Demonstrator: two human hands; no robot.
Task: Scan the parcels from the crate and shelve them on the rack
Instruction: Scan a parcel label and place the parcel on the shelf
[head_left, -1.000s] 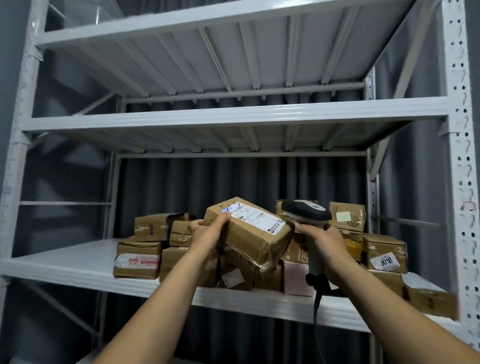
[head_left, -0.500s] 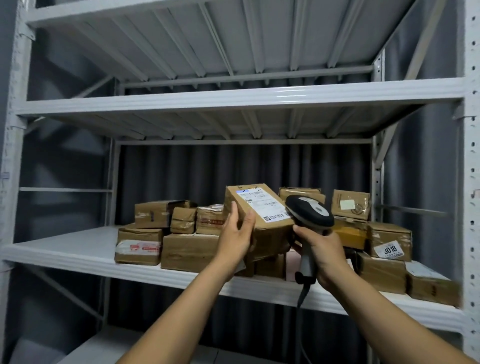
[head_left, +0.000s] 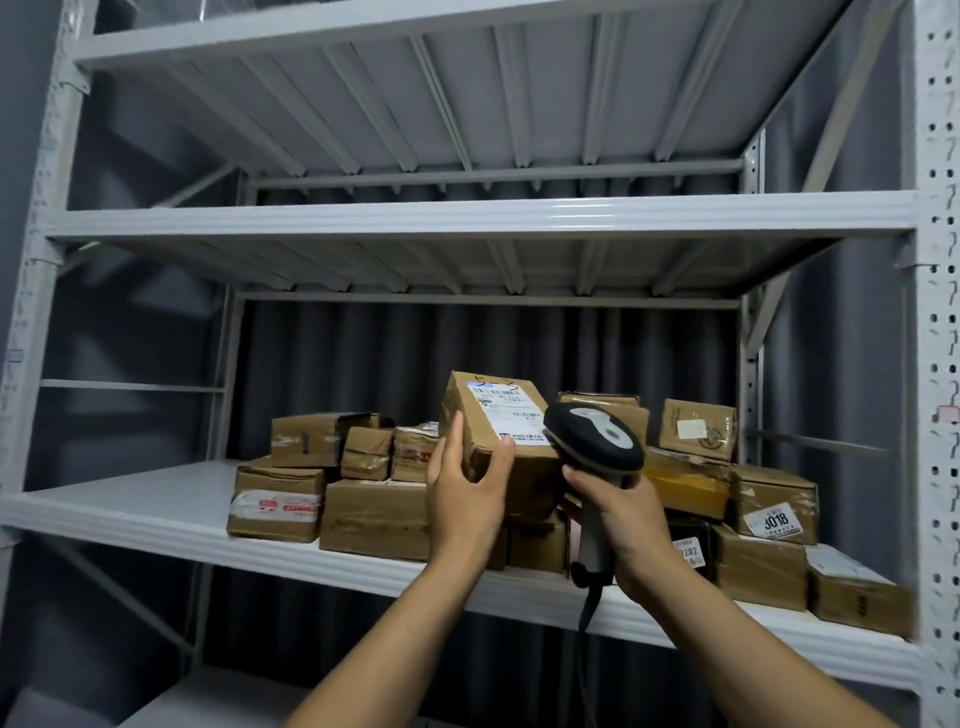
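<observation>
My left hand (head_left: 467, 499) grips a brown cardboard parcel (head_left: 483, 421) by its near lower corner, holding it tilted over the pile on the rack shelf (head_left: 130, 499). A white shipping label (head_left: 506, 410) covers the parcel's top face. My right hand (head_left: 618, 519) holds a black and grey barcode scanner (head_left: 597, 436) by its handle. The scanner's head sits right beside the label, at the parcel's right edge. Its cable hangs down in front of the shelf edge. The crate is out of view.
Several taped cardboard parcels (head_left: 374, 514) are stacked across the middle and right of the white shelf, one labelled 3018 (head_left: 774, 519). The shelf's left part is bare. Another shelf (head_left: 467, 218) spans above. Perforated uprights (head_left: 935, 364) frame the rack; a dark curtain hangs behind.
The parcel has been turned more upright and lifted slightly, label towards me. My left hand shifted from its side to its near lower corner. The scanner head moved closer to the label.
</observation>
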